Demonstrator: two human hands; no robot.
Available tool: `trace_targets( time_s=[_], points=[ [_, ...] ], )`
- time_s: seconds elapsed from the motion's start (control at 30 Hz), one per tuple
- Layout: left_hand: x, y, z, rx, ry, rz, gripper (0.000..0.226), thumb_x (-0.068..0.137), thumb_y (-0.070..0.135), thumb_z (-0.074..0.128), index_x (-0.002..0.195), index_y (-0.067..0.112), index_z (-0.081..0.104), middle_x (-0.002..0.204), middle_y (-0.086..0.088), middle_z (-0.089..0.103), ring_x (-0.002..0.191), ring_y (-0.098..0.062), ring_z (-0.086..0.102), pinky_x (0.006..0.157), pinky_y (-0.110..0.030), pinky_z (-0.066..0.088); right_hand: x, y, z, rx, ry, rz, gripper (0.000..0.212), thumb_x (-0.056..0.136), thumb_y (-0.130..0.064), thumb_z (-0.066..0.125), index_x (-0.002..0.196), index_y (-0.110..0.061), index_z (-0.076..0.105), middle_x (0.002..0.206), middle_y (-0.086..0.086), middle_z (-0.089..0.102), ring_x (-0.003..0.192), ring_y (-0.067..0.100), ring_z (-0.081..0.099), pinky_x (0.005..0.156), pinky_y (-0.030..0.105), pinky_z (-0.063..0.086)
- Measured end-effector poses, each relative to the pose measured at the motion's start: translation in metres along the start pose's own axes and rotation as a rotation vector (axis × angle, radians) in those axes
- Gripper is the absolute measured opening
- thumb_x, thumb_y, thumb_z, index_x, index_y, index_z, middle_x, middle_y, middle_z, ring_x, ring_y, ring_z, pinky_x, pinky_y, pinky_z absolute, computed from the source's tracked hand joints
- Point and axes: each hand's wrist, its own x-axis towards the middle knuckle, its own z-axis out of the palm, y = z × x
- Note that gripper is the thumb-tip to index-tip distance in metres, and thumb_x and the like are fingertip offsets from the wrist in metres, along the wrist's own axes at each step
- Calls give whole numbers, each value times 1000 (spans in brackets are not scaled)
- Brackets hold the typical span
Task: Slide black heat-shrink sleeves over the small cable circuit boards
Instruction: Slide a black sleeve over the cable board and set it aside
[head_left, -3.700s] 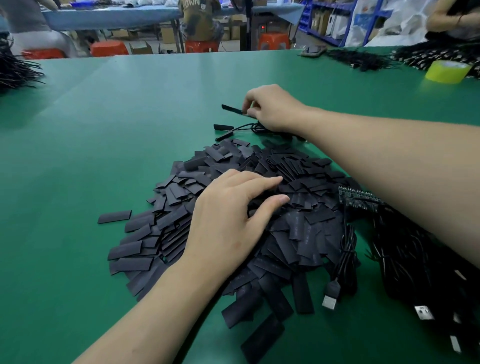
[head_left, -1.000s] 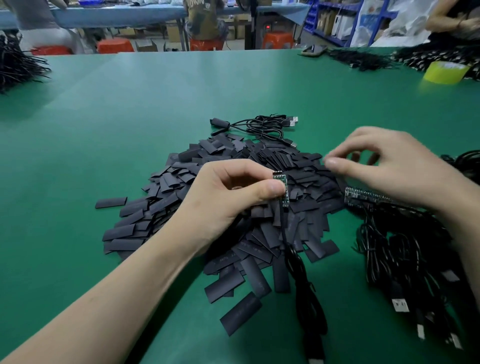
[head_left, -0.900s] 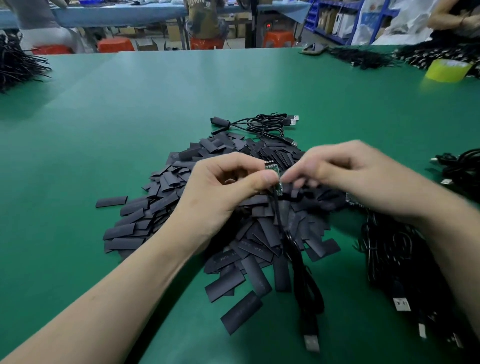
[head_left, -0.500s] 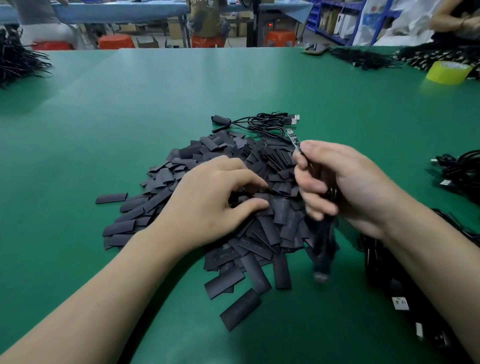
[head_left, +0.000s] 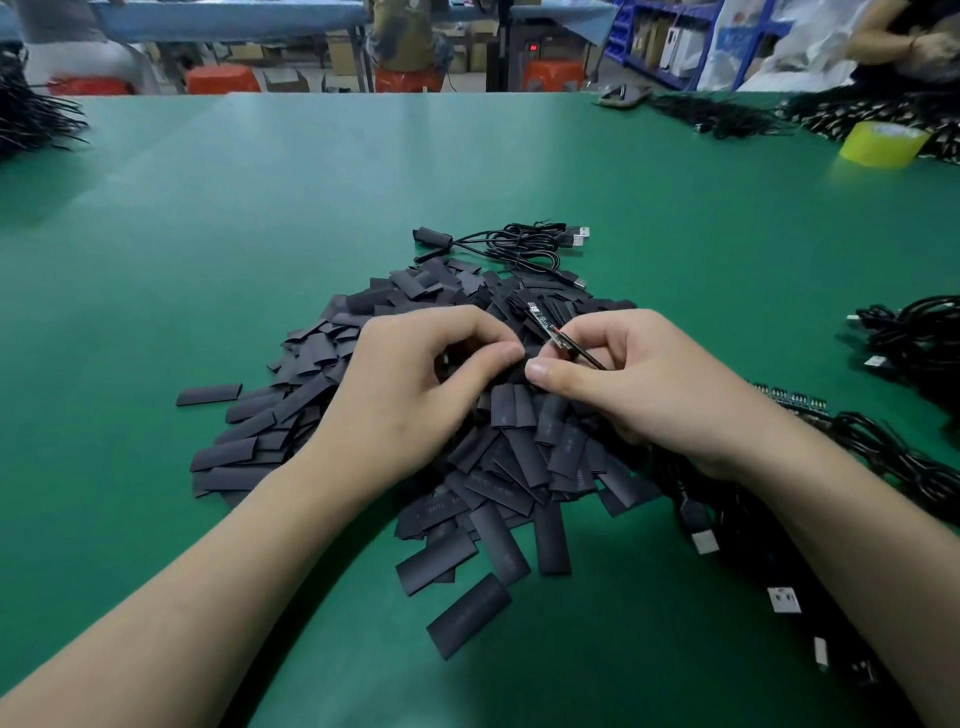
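A heap of flat black heat-shrink sleeves (head_left: 498, 467) lies on the green table (head_left: 260, 208) in front of me. My right hand (head_left: 639, 384) grips a thin black cable whose small circuit board (head_left: 540, 322) sticks up and to the left past my fingers. My left hand (head_left: 415, 389) is over the heap with its thumb and fingers curled together on a black sleeve (head_left: 522, 356), right beside my right thumb. Most of that sleeve is hidden by my fingers.
Finished sleeved cables (head_left: 519, 244) lie just beyond the heap. A bundle of USB cables with bare boards (head_left: 795, 400) runs along the right side to the near edge. More cables (head_left: 914, 332) sit at far right, and a yellow tape roll (head_left: 883, 143) at the back right.
My right hand has come lower and closer to my left, the board now tilted toward it. My left hand has lifted from the heap, pinching a sleeve beside my right thumb.
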Motion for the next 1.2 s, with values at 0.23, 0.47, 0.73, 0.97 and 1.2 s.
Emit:
trace_targets(
  time_s=[0.23, 0.47, 0.73, 0.97, 1.2],
  points=[
    [-2, 4, 6, -54, 2, 42, 11, 90, 29, 77, 102, 27, 79, 85, 23, 72, 78, 4, 65, 69, -8, 42, 0, 0, 3, 192, 16, 23, 20, 98, -23, 65, 79, -19, 69, 49, -11, 38, 42, 8, 20, 41, 16, 19],
    [-2, -5, 5, -20, 71, 0, 23, 81, 31, 85, 103, 27, 81, 90, 27, 69, 77, 13, 61, 72, -8, 45, 3, -5, 1, 336, 10, 85, 42, 102, -50, 48, 81, -21, 69, 56, -7, 29, 44, 8, 19, 41, 16, 19],
    [0, -9, 5, -183, 117, -137, 14, 83, 21, 83, 96, 26, 82, 88, 19, 77, 74, 3, 68, 70, -10, 47, 1, -1, -11, 123, -46, 0, 41, 106, -38, 49, 69, -22, 53, 54, -10, 33, 45, 8, 26, 40, 16, 23],
    [1, -8, 4, -220, 111, -137, 16, 84, 19, 83, 94, 30, 80, 87, 19, 77, 73, 2, 68, 69, -12, 49, 2, 0, -10, -85, -62, -65, 41, 94, -50, 49, 71, -16, 54, 55, -3, 33, 49, 13, 27, 45, 22, 21],
    [1, -11, 3, -159, 77, -118, 17, 82, 25, 83, 97, 31, 81, 88, 18, 76, 72, -3, 66, 67, -24, 53, 1, 0, -10, -146, -91, -86, 42, 93, -47, 48, 71, -12, 49, 54, -11, 33, 49, 8, 28, 46, 19, 22]
  ],
)
